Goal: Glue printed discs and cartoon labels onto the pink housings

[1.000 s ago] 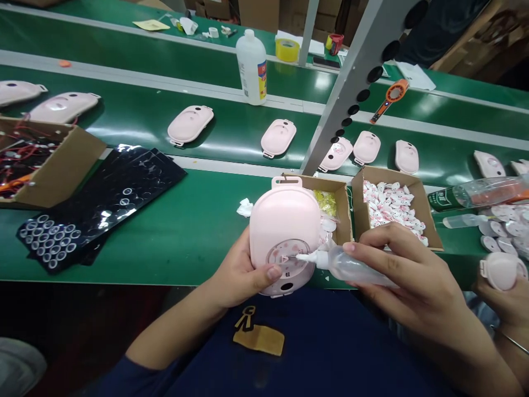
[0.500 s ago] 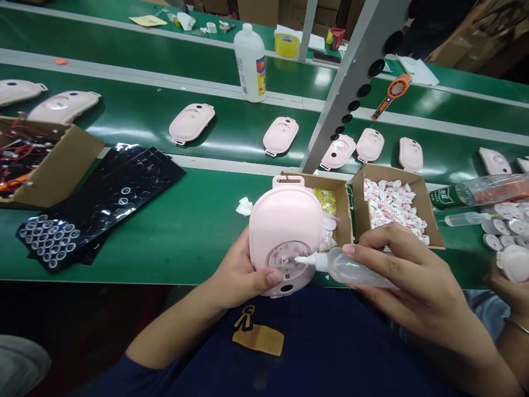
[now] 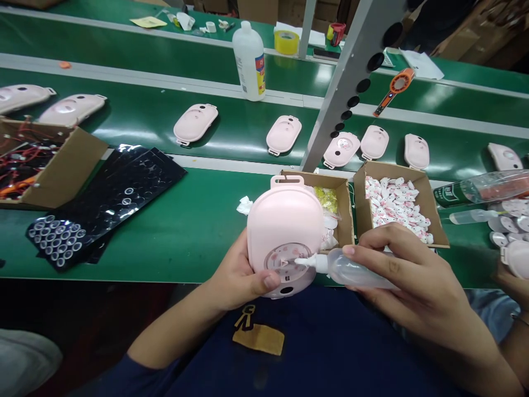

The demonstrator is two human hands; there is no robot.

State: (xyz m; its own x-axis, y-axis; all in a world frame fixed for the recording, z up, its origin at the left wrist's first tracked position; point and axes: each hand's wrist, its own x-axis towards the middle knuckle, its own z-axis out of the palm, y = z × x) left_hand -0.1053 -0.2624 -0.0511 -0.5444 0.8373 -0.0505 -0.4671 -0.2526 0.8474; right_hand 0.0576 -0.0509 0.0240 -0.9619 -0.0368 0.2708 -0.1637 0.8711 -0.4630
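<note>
My left hand (image 3: 243,275) grips a pale pink plastic case (image 3: 285,215) by its left side, thumb on the front. The case has a loop at its top and a round clear window (image 3: 288,261) with a printed pattern low on its face. In my right hand (image 3: 413,281) is a translucent squeeze bottle (image 3: 357,268), held level, fingers wrapped around it. Its white nozzle tip (image 3: 303,261) points left and sits at the window; whether it touches the surface I cannot tell.
Behind the case stand a carton with bagged parts (image 3: 345,209) and a carton of small white-and-pink pieces (image 3: 400,207). Black sheets with clear rings (image 3: 111,204) lie left. More pink cases (image 3: 284,134) rest on the green belt, near a white bottle (image 3: 250,63). A co-worker's hand (image 3: 512,281) is at right.
The view has shifted slightly, and cases on the belt appear a little further right. Both hands keep nearly the same pose, nozzle still at the window.
</note>
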